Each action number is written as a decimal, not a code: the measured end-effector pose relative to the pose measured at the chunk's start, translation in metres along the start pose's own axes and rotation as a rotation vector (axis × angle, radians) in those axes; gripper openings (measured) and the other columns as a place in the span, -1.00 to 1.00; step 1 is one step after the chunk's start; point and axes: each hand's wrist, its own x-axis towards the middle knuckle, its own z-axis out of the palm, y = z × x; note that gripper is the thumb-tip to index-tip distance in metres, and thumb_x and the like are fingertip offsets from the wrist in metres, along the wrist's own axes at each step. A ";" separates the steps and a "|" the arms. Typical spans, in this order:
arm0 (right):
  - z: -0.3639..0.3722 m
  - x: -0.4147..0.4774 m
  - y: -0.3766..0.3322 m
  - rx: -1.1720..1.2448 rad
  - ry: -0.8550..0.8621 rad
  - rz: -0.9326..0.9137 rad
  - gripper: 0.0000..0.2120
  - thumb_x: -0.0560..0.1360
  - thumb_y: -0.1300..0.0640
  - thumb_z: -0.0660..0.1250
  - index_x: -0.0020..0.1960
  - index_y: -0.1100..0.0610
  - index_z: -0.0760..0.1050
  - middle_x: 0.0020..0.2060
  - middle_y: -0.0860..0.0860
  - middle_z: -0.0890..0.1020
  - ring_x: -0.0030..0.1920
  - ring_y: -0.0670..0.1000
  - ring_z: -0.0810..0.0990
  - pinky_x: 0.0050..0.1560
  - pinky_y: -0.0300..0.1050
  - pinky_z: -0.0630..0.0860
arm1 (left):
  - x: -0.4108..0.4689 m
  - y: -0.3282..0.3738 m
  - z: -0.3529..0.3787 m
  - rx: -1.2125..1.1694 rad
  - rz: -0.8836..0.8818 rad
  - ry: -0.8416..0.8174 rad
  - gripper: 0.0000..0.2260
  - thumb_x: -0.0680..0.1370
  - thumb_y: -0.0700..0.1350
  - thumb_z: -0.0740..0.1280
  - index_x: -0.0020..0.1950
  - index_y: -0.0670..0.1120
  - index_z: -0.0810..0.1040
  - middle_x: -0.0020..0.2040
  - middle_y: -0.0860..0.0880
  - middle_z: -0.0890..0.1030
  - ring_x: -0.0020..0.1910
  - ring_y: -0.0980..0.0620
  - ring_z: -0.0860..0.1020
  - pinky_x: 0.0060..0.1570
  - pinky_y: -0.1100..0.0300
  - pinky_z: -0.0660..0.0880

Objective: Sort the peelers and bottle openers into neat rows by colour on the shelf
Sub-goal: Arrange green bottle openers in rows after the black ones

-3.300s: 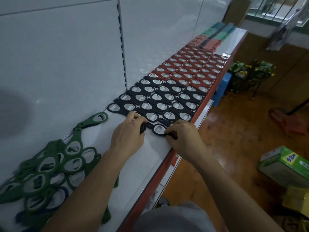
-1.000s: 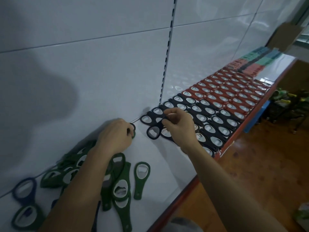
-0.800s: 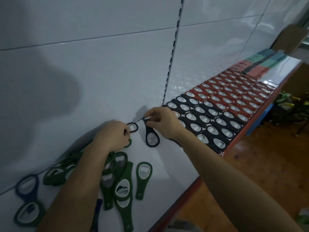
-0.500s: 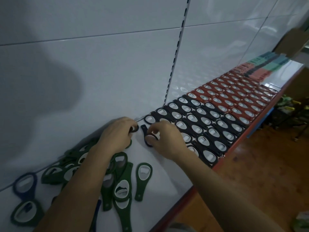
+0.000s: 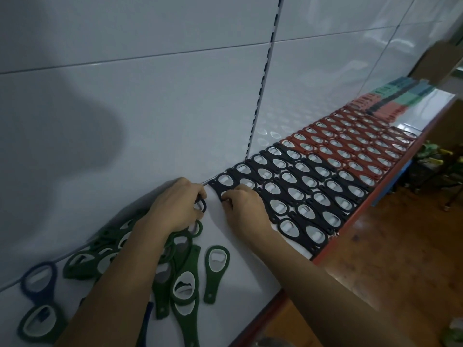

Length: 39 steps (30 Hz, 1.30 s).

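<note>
Head view: at the far left a dark blue plastic bottle opener (image 5: 40, 295) lies on the white shelf (image 5: 243, 291) beside a loose heap of dark green plastic bottle openers (image 5: 180, 261), which the left forearm crosses. The left hand (image 5: 175, 209) sits at the back of the shelf where it was half a second ago. Its fingers are curled round a black ring-headed bottle opener (image 5: 203, 205), whose loop pokes out at the fingertips. Just to its right, the right hand (image 5: 246, 209) has shifted against the block of black bottle openers (image 5: 300, 194). The lone black opener that stood apart under it then is now hidden beneath its bent fingers at the block's near-left corner. Whether they pinch it or only press cannot be told. Beyond lie rows of red bottle openers (image 5: 350, 146), then teal and salmon peelers (image 5: 400, 96) at the shelf's far end.
</note>
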 end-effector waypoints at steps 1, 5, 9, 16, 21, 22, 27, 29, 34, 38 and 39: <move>0.000 0.000 0.000 0.007 -0.003 -0.003 -0.77 0.56 0.25 0.25 0.03 0.17 0.68 -0.07 0.10 0.55 -0.06 0.14 0.53 -0.18 -0.08 0.31 | -0.001 0.000 -0.001 -0.005 0.008 0.015 -0.67 0.50 -0.12 0.51 0.25 0.03 0.60 0.21 -0.01 0.51 0.05 0.05 0.57 0.10 0.05 0.60; -0.004 -0.005 0.000 0.123 0.082 -0.049 -0.83 0.57 0.20 0.34 0.11 0.11 0.66 0.00 0.03 0.58 -0.09 0.04 0.58 -0.09 -0.07 0.51 | -0.008 0.006 -0.014 -0.053 0.044 0.129 -0.91 0.58 -0.14 0.41 0.06 0.02 0.62 0.06 0.03 0.57 -0.02 0.07 0.55 -0.04 0.16 0.51; -0.023 -0.019 -0.010 0.419 0.204 -0.047 -0.96 0.56 0.18 0.39 -0.06 0.06 0.58 -0.18 -0.14 0.62 -0.18 -0.10 0.57 -0.18 -0.32 0.45 | -0.017 0.007 -0.040 -0.215 0.025 0.217 -0.94 0.59 0.01 0.40 -0.06 0.14 0.55 -0.08 0.15 0.60 -0.10 0.13 0.57 -0.08 0.09 0.56; -0.046 -0.039 -0.002 0.713 0.189 0.016 -0.91 0.56 0.21 0.42 0.01 0.08 0.53 -0.19 -0.09 0.64 -0.23 -0.03 0.59 -0.27 -0.09 0.52 | -0.017 0.042 -0.024 -0.868 0.028 0.199 -0.93 0.62 -0.25 0.35 -0.05 -0.14 0.58 -0.29 -0.03 0.66 -0.42 0.06 0.52 -0.39 0.18 0.47; -0.061 -0.046 0.017 0.812 0.141 0.035 -0.85 0.53 0.20 0.46 0.08 0.12 0.56 -0.16 0.00 0.65 -0.19 0.03 0.63 -0.20 0.08 0.59 | -0.013 0.058 0.001 -0.998 -0.046 0.167 -0.97 0.63 -0.26 0.35 -0.01 -0.20 0.55 -0.23 -0.13 0.69 -0.37 -0.07 0.63 -0.32 0.06 0.56; -0.063 -0.049 0.020 0.741 0.114 0.043 -0.75 0.47 0.21 0.53 0.09 0.09 0.56 -0.12 -0.07 0.66 -0.16 -0.03 0.65 -0.15 -0.04 0.61 | -0.013 0.062 0.005 -1.012 -0.061 0.151 -0.96 0.63 -0.26 0.35 -0.01 -0.20 0.55 -0.21 -0.14 0.70 -0.36 -0.08 0.64 -0.32 0.07 0.56; -0.064 -0.063 0.035 0.396 0.232 0.012 -0.74 0.39 0.19 0.61 0.02 0.02 0.64 -0.09 -0.14 0.66 -0.13 -0.09 0.64 -0.12 -0.22 0.59 | -0.008 0.061 0.018 -0.883 -0.065 0.075 -0.90 0.64 -0.18 0.35 -0.06 -0.15 0.59 -0.23 -0.10 0.68 -0.43 0.02 0.56 -0.36 0.12 0.47; -0.068 -0.069 0.039 0.505 0.267 0.091 -0.78 0.41 0.20 0.59 0.02 0.04 0.66 -0.11 -0.12 0.69 -0.11 -0.09 0.67 -0.08 -0.20 0.61 | -0.006 0.056 0.019 -0.662 -0.044 0.201 -0.92 0.63 -0.12 0.35 -0.02 -0.04 0.62 -0.19 0.07 0.64 -0.31 0.10 0.55 -0.22 0.17 0.44; -0.089 -0.061 0.036 0.930 0.239 0.336 -0.68 0.43 0.38 0.53 0.10 0.11 0.59 -0.22 0.02 0.68 -0.24 0.06 0.65 -0.23 -0.01 0.60 | -0.003 0.046 0.032 -0.308 0.103 0.222 -0.74 0.66 -0.22 0.24 0.27 -0.04 0.62 0.22 -0.02 0.58 0.13 -0.02 0.58 0.22 0.06 0.50; -0.088 -0.037 0.040 0.730 0.084 0.287 -0.78 0.47 0.35 0.48 0.06 0.13 0.60 -0.18 0.08 0.73 -0.17 0.11 0.73 -0.16 0.09 0.66 | 0.001 0.044 0.045 -0.154 0.144 0.179 -0.69 0.63 -0.26 0.26 0.32 -0.03 0.60 0.30 0.02 0.47 0.14 -0.05 0.58 0.18 -0.07 0.55; -0.085 -0.031 0.039 0.662 0.013 0.255 -0.77 0.47 0.34 0.49 0.07 0.12 0.62 -0.18 0.04 0.74 -0.18 0.01 0.72 -0.18 -0.05 0.62 | 0.001 0.044 0.045 -0.131 0.148 0.188 -0.67 0.61 -0.27 0.28 0.33 -0.03 0.59 0.30 0.02 0.46 0.13 -0.06 0.58 0.15 -0.07 0.56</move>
